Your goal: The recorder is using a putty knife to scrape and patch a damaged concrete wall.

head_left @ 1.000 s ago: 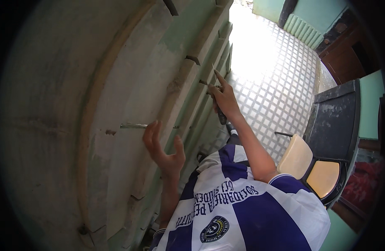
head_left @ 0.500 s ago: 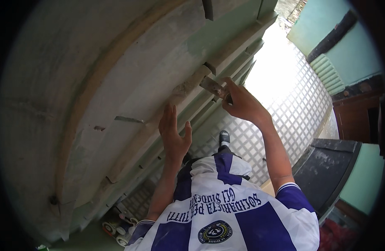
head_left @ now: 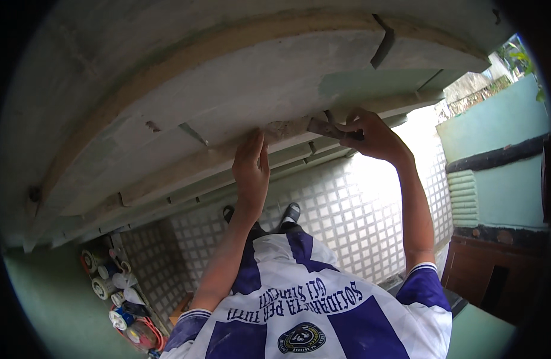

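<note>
My right hand (head_left: 377, 137) grips a putty knife (head_left: 324, 127), its flat blade pointing left along the ledge (head_left: 221, 143) of a pale, stepped wall moulding. The handle is mostly hidden in my fingers. Left of the blade lies a rough, greyish patch (head_left: 281, 129) on the ledge. My left hand (head_left: 250, 170) rests its outstretched fingertips against the ledge just left of that patch, and holds nothing. Above the ledge, the whitish wall face (head_left: 227, 84) bears a dark slanted slot (head_left: 193, 134) and a reddish-brown spot (head_left: 153, 126).
Below lies a tiled floor (head_left: 371, 221), where my feet stand in dark sandals. Several paint cans and containers (head_left: 102, 287) cluster at the lower left. On the right are a green wall (head_left: 496, 125) with a dark band and a red-brown wooden piece (head_left: 478, 272).
The view has turned, so the moulding now runs more level across it. My left thumb has closed in toward the fingers. My right hand still holds the putty knife near the rough patch.
</note>
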The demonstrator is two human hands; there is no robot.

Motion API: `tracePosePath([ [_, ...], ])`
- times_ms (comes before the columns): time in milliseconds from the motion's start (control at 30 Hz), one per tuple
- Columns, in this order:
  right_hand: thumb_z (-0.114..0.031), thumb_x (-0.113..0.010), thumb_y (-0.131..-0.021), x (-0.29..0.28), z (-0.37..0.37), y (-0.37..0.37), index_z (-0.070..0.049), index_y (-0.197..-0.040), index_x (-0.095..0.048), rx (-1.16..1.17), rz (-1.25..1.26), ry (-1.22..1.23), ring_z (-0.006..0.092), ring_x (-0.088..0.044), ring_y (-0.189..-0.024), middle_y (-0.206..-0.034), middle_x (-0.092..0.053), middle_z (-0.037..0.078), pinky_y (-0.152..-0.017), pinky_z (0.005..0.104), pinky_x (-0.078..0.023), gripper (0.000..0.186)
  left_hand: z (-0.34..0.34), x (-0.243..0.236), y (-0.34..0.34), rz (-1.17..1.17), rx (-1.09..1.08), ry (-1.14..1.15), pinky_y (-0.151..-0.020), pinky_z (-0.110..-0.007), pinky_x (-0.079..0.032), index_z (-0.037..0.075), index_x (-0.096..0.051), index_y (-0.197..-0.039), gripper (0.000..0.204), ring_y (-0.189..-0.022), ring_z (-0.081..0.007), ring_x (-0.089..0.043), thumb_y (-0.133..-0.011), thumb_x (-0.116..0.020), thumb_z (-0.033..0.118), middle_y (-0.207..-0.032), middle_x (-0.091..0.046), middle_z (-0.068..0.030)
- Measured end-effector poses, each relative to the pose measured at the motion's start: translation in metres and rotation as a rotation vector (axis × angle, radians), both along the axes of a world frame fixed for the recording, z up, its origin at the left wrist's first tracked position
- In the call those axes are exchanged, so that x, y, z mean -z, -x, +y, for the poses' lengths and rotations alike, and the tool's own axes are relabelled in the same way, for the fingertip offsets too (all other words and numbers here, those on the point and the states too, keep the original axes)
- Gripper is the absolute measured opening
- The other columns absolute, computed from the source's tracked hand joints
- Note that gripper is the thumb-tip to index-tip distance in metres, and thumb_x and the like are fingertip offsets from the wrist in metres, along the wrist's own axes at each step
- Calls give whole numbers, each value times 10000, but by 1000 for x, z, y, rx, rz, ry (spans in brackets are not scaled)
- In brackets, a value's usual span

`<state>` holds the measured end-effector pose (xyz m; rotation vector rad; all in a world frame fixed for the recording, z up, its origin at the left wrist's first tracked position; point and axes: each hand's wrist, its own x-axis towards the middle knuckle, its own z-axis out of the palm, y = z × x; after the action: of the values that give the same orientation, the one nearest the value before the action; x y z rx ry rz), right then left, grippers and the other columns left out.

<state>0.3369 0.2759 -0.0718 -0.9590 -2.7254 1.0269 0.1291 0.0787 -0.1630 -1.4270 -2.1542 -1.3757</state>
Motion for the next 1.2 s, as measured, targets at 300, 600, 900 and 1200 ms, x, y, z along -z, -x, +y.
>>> tracePosePath([
  [300, -66, -782, -809, 9, -31, 14, -24, -1078, -730, -47, 150, 41, 170, -635, -777, -1045, -595, 83, -708, 323, -518, 277, 15, 2, -14, -111, -46, -58, -780, -374, -581, 22, -695, -1096, 231, -915, -313, -704, -866, -699, 28, -1044, -716, -153],
  [600, -57, -772, -790, 21, -70, 32, 32, -1070, -709, 47, 200, 22, 277, -648, -813, -988, -591, 150, -687, 369, -519, 300, 18, -2, -15, -227, -57, -9, -732, -350, -566, 40, -717, -1119, 269, -839, -286, -730, -850, -724, 49, -964, -731, -167],
  [900, -109, -704, -837, 33, -111, 52, -4, -1200, -662, 269, 255, -4, 404, -648, -891, -1029, -568, 211, -762, 481, -516, 380, 22, -1, -14, -308, -30, -57, -755, -356, -566, 21, -714, -1122, 267, -883, -294, -732, -855, -698, 27, -992, -725, -189],
  [1200, -109, -693, -841, 35, -146, 63, -20, -1248, -642, 434, 303, -17, 397, -656, -898, -1035, -577, 197, -758, 475, -521, 419, 11, -13, -24, -227, 18, 54, -857, -362, -567, -7, -694, -1162, 308, -987, -316, -714, -859, -677, 47, -1052, -713, -216],
])
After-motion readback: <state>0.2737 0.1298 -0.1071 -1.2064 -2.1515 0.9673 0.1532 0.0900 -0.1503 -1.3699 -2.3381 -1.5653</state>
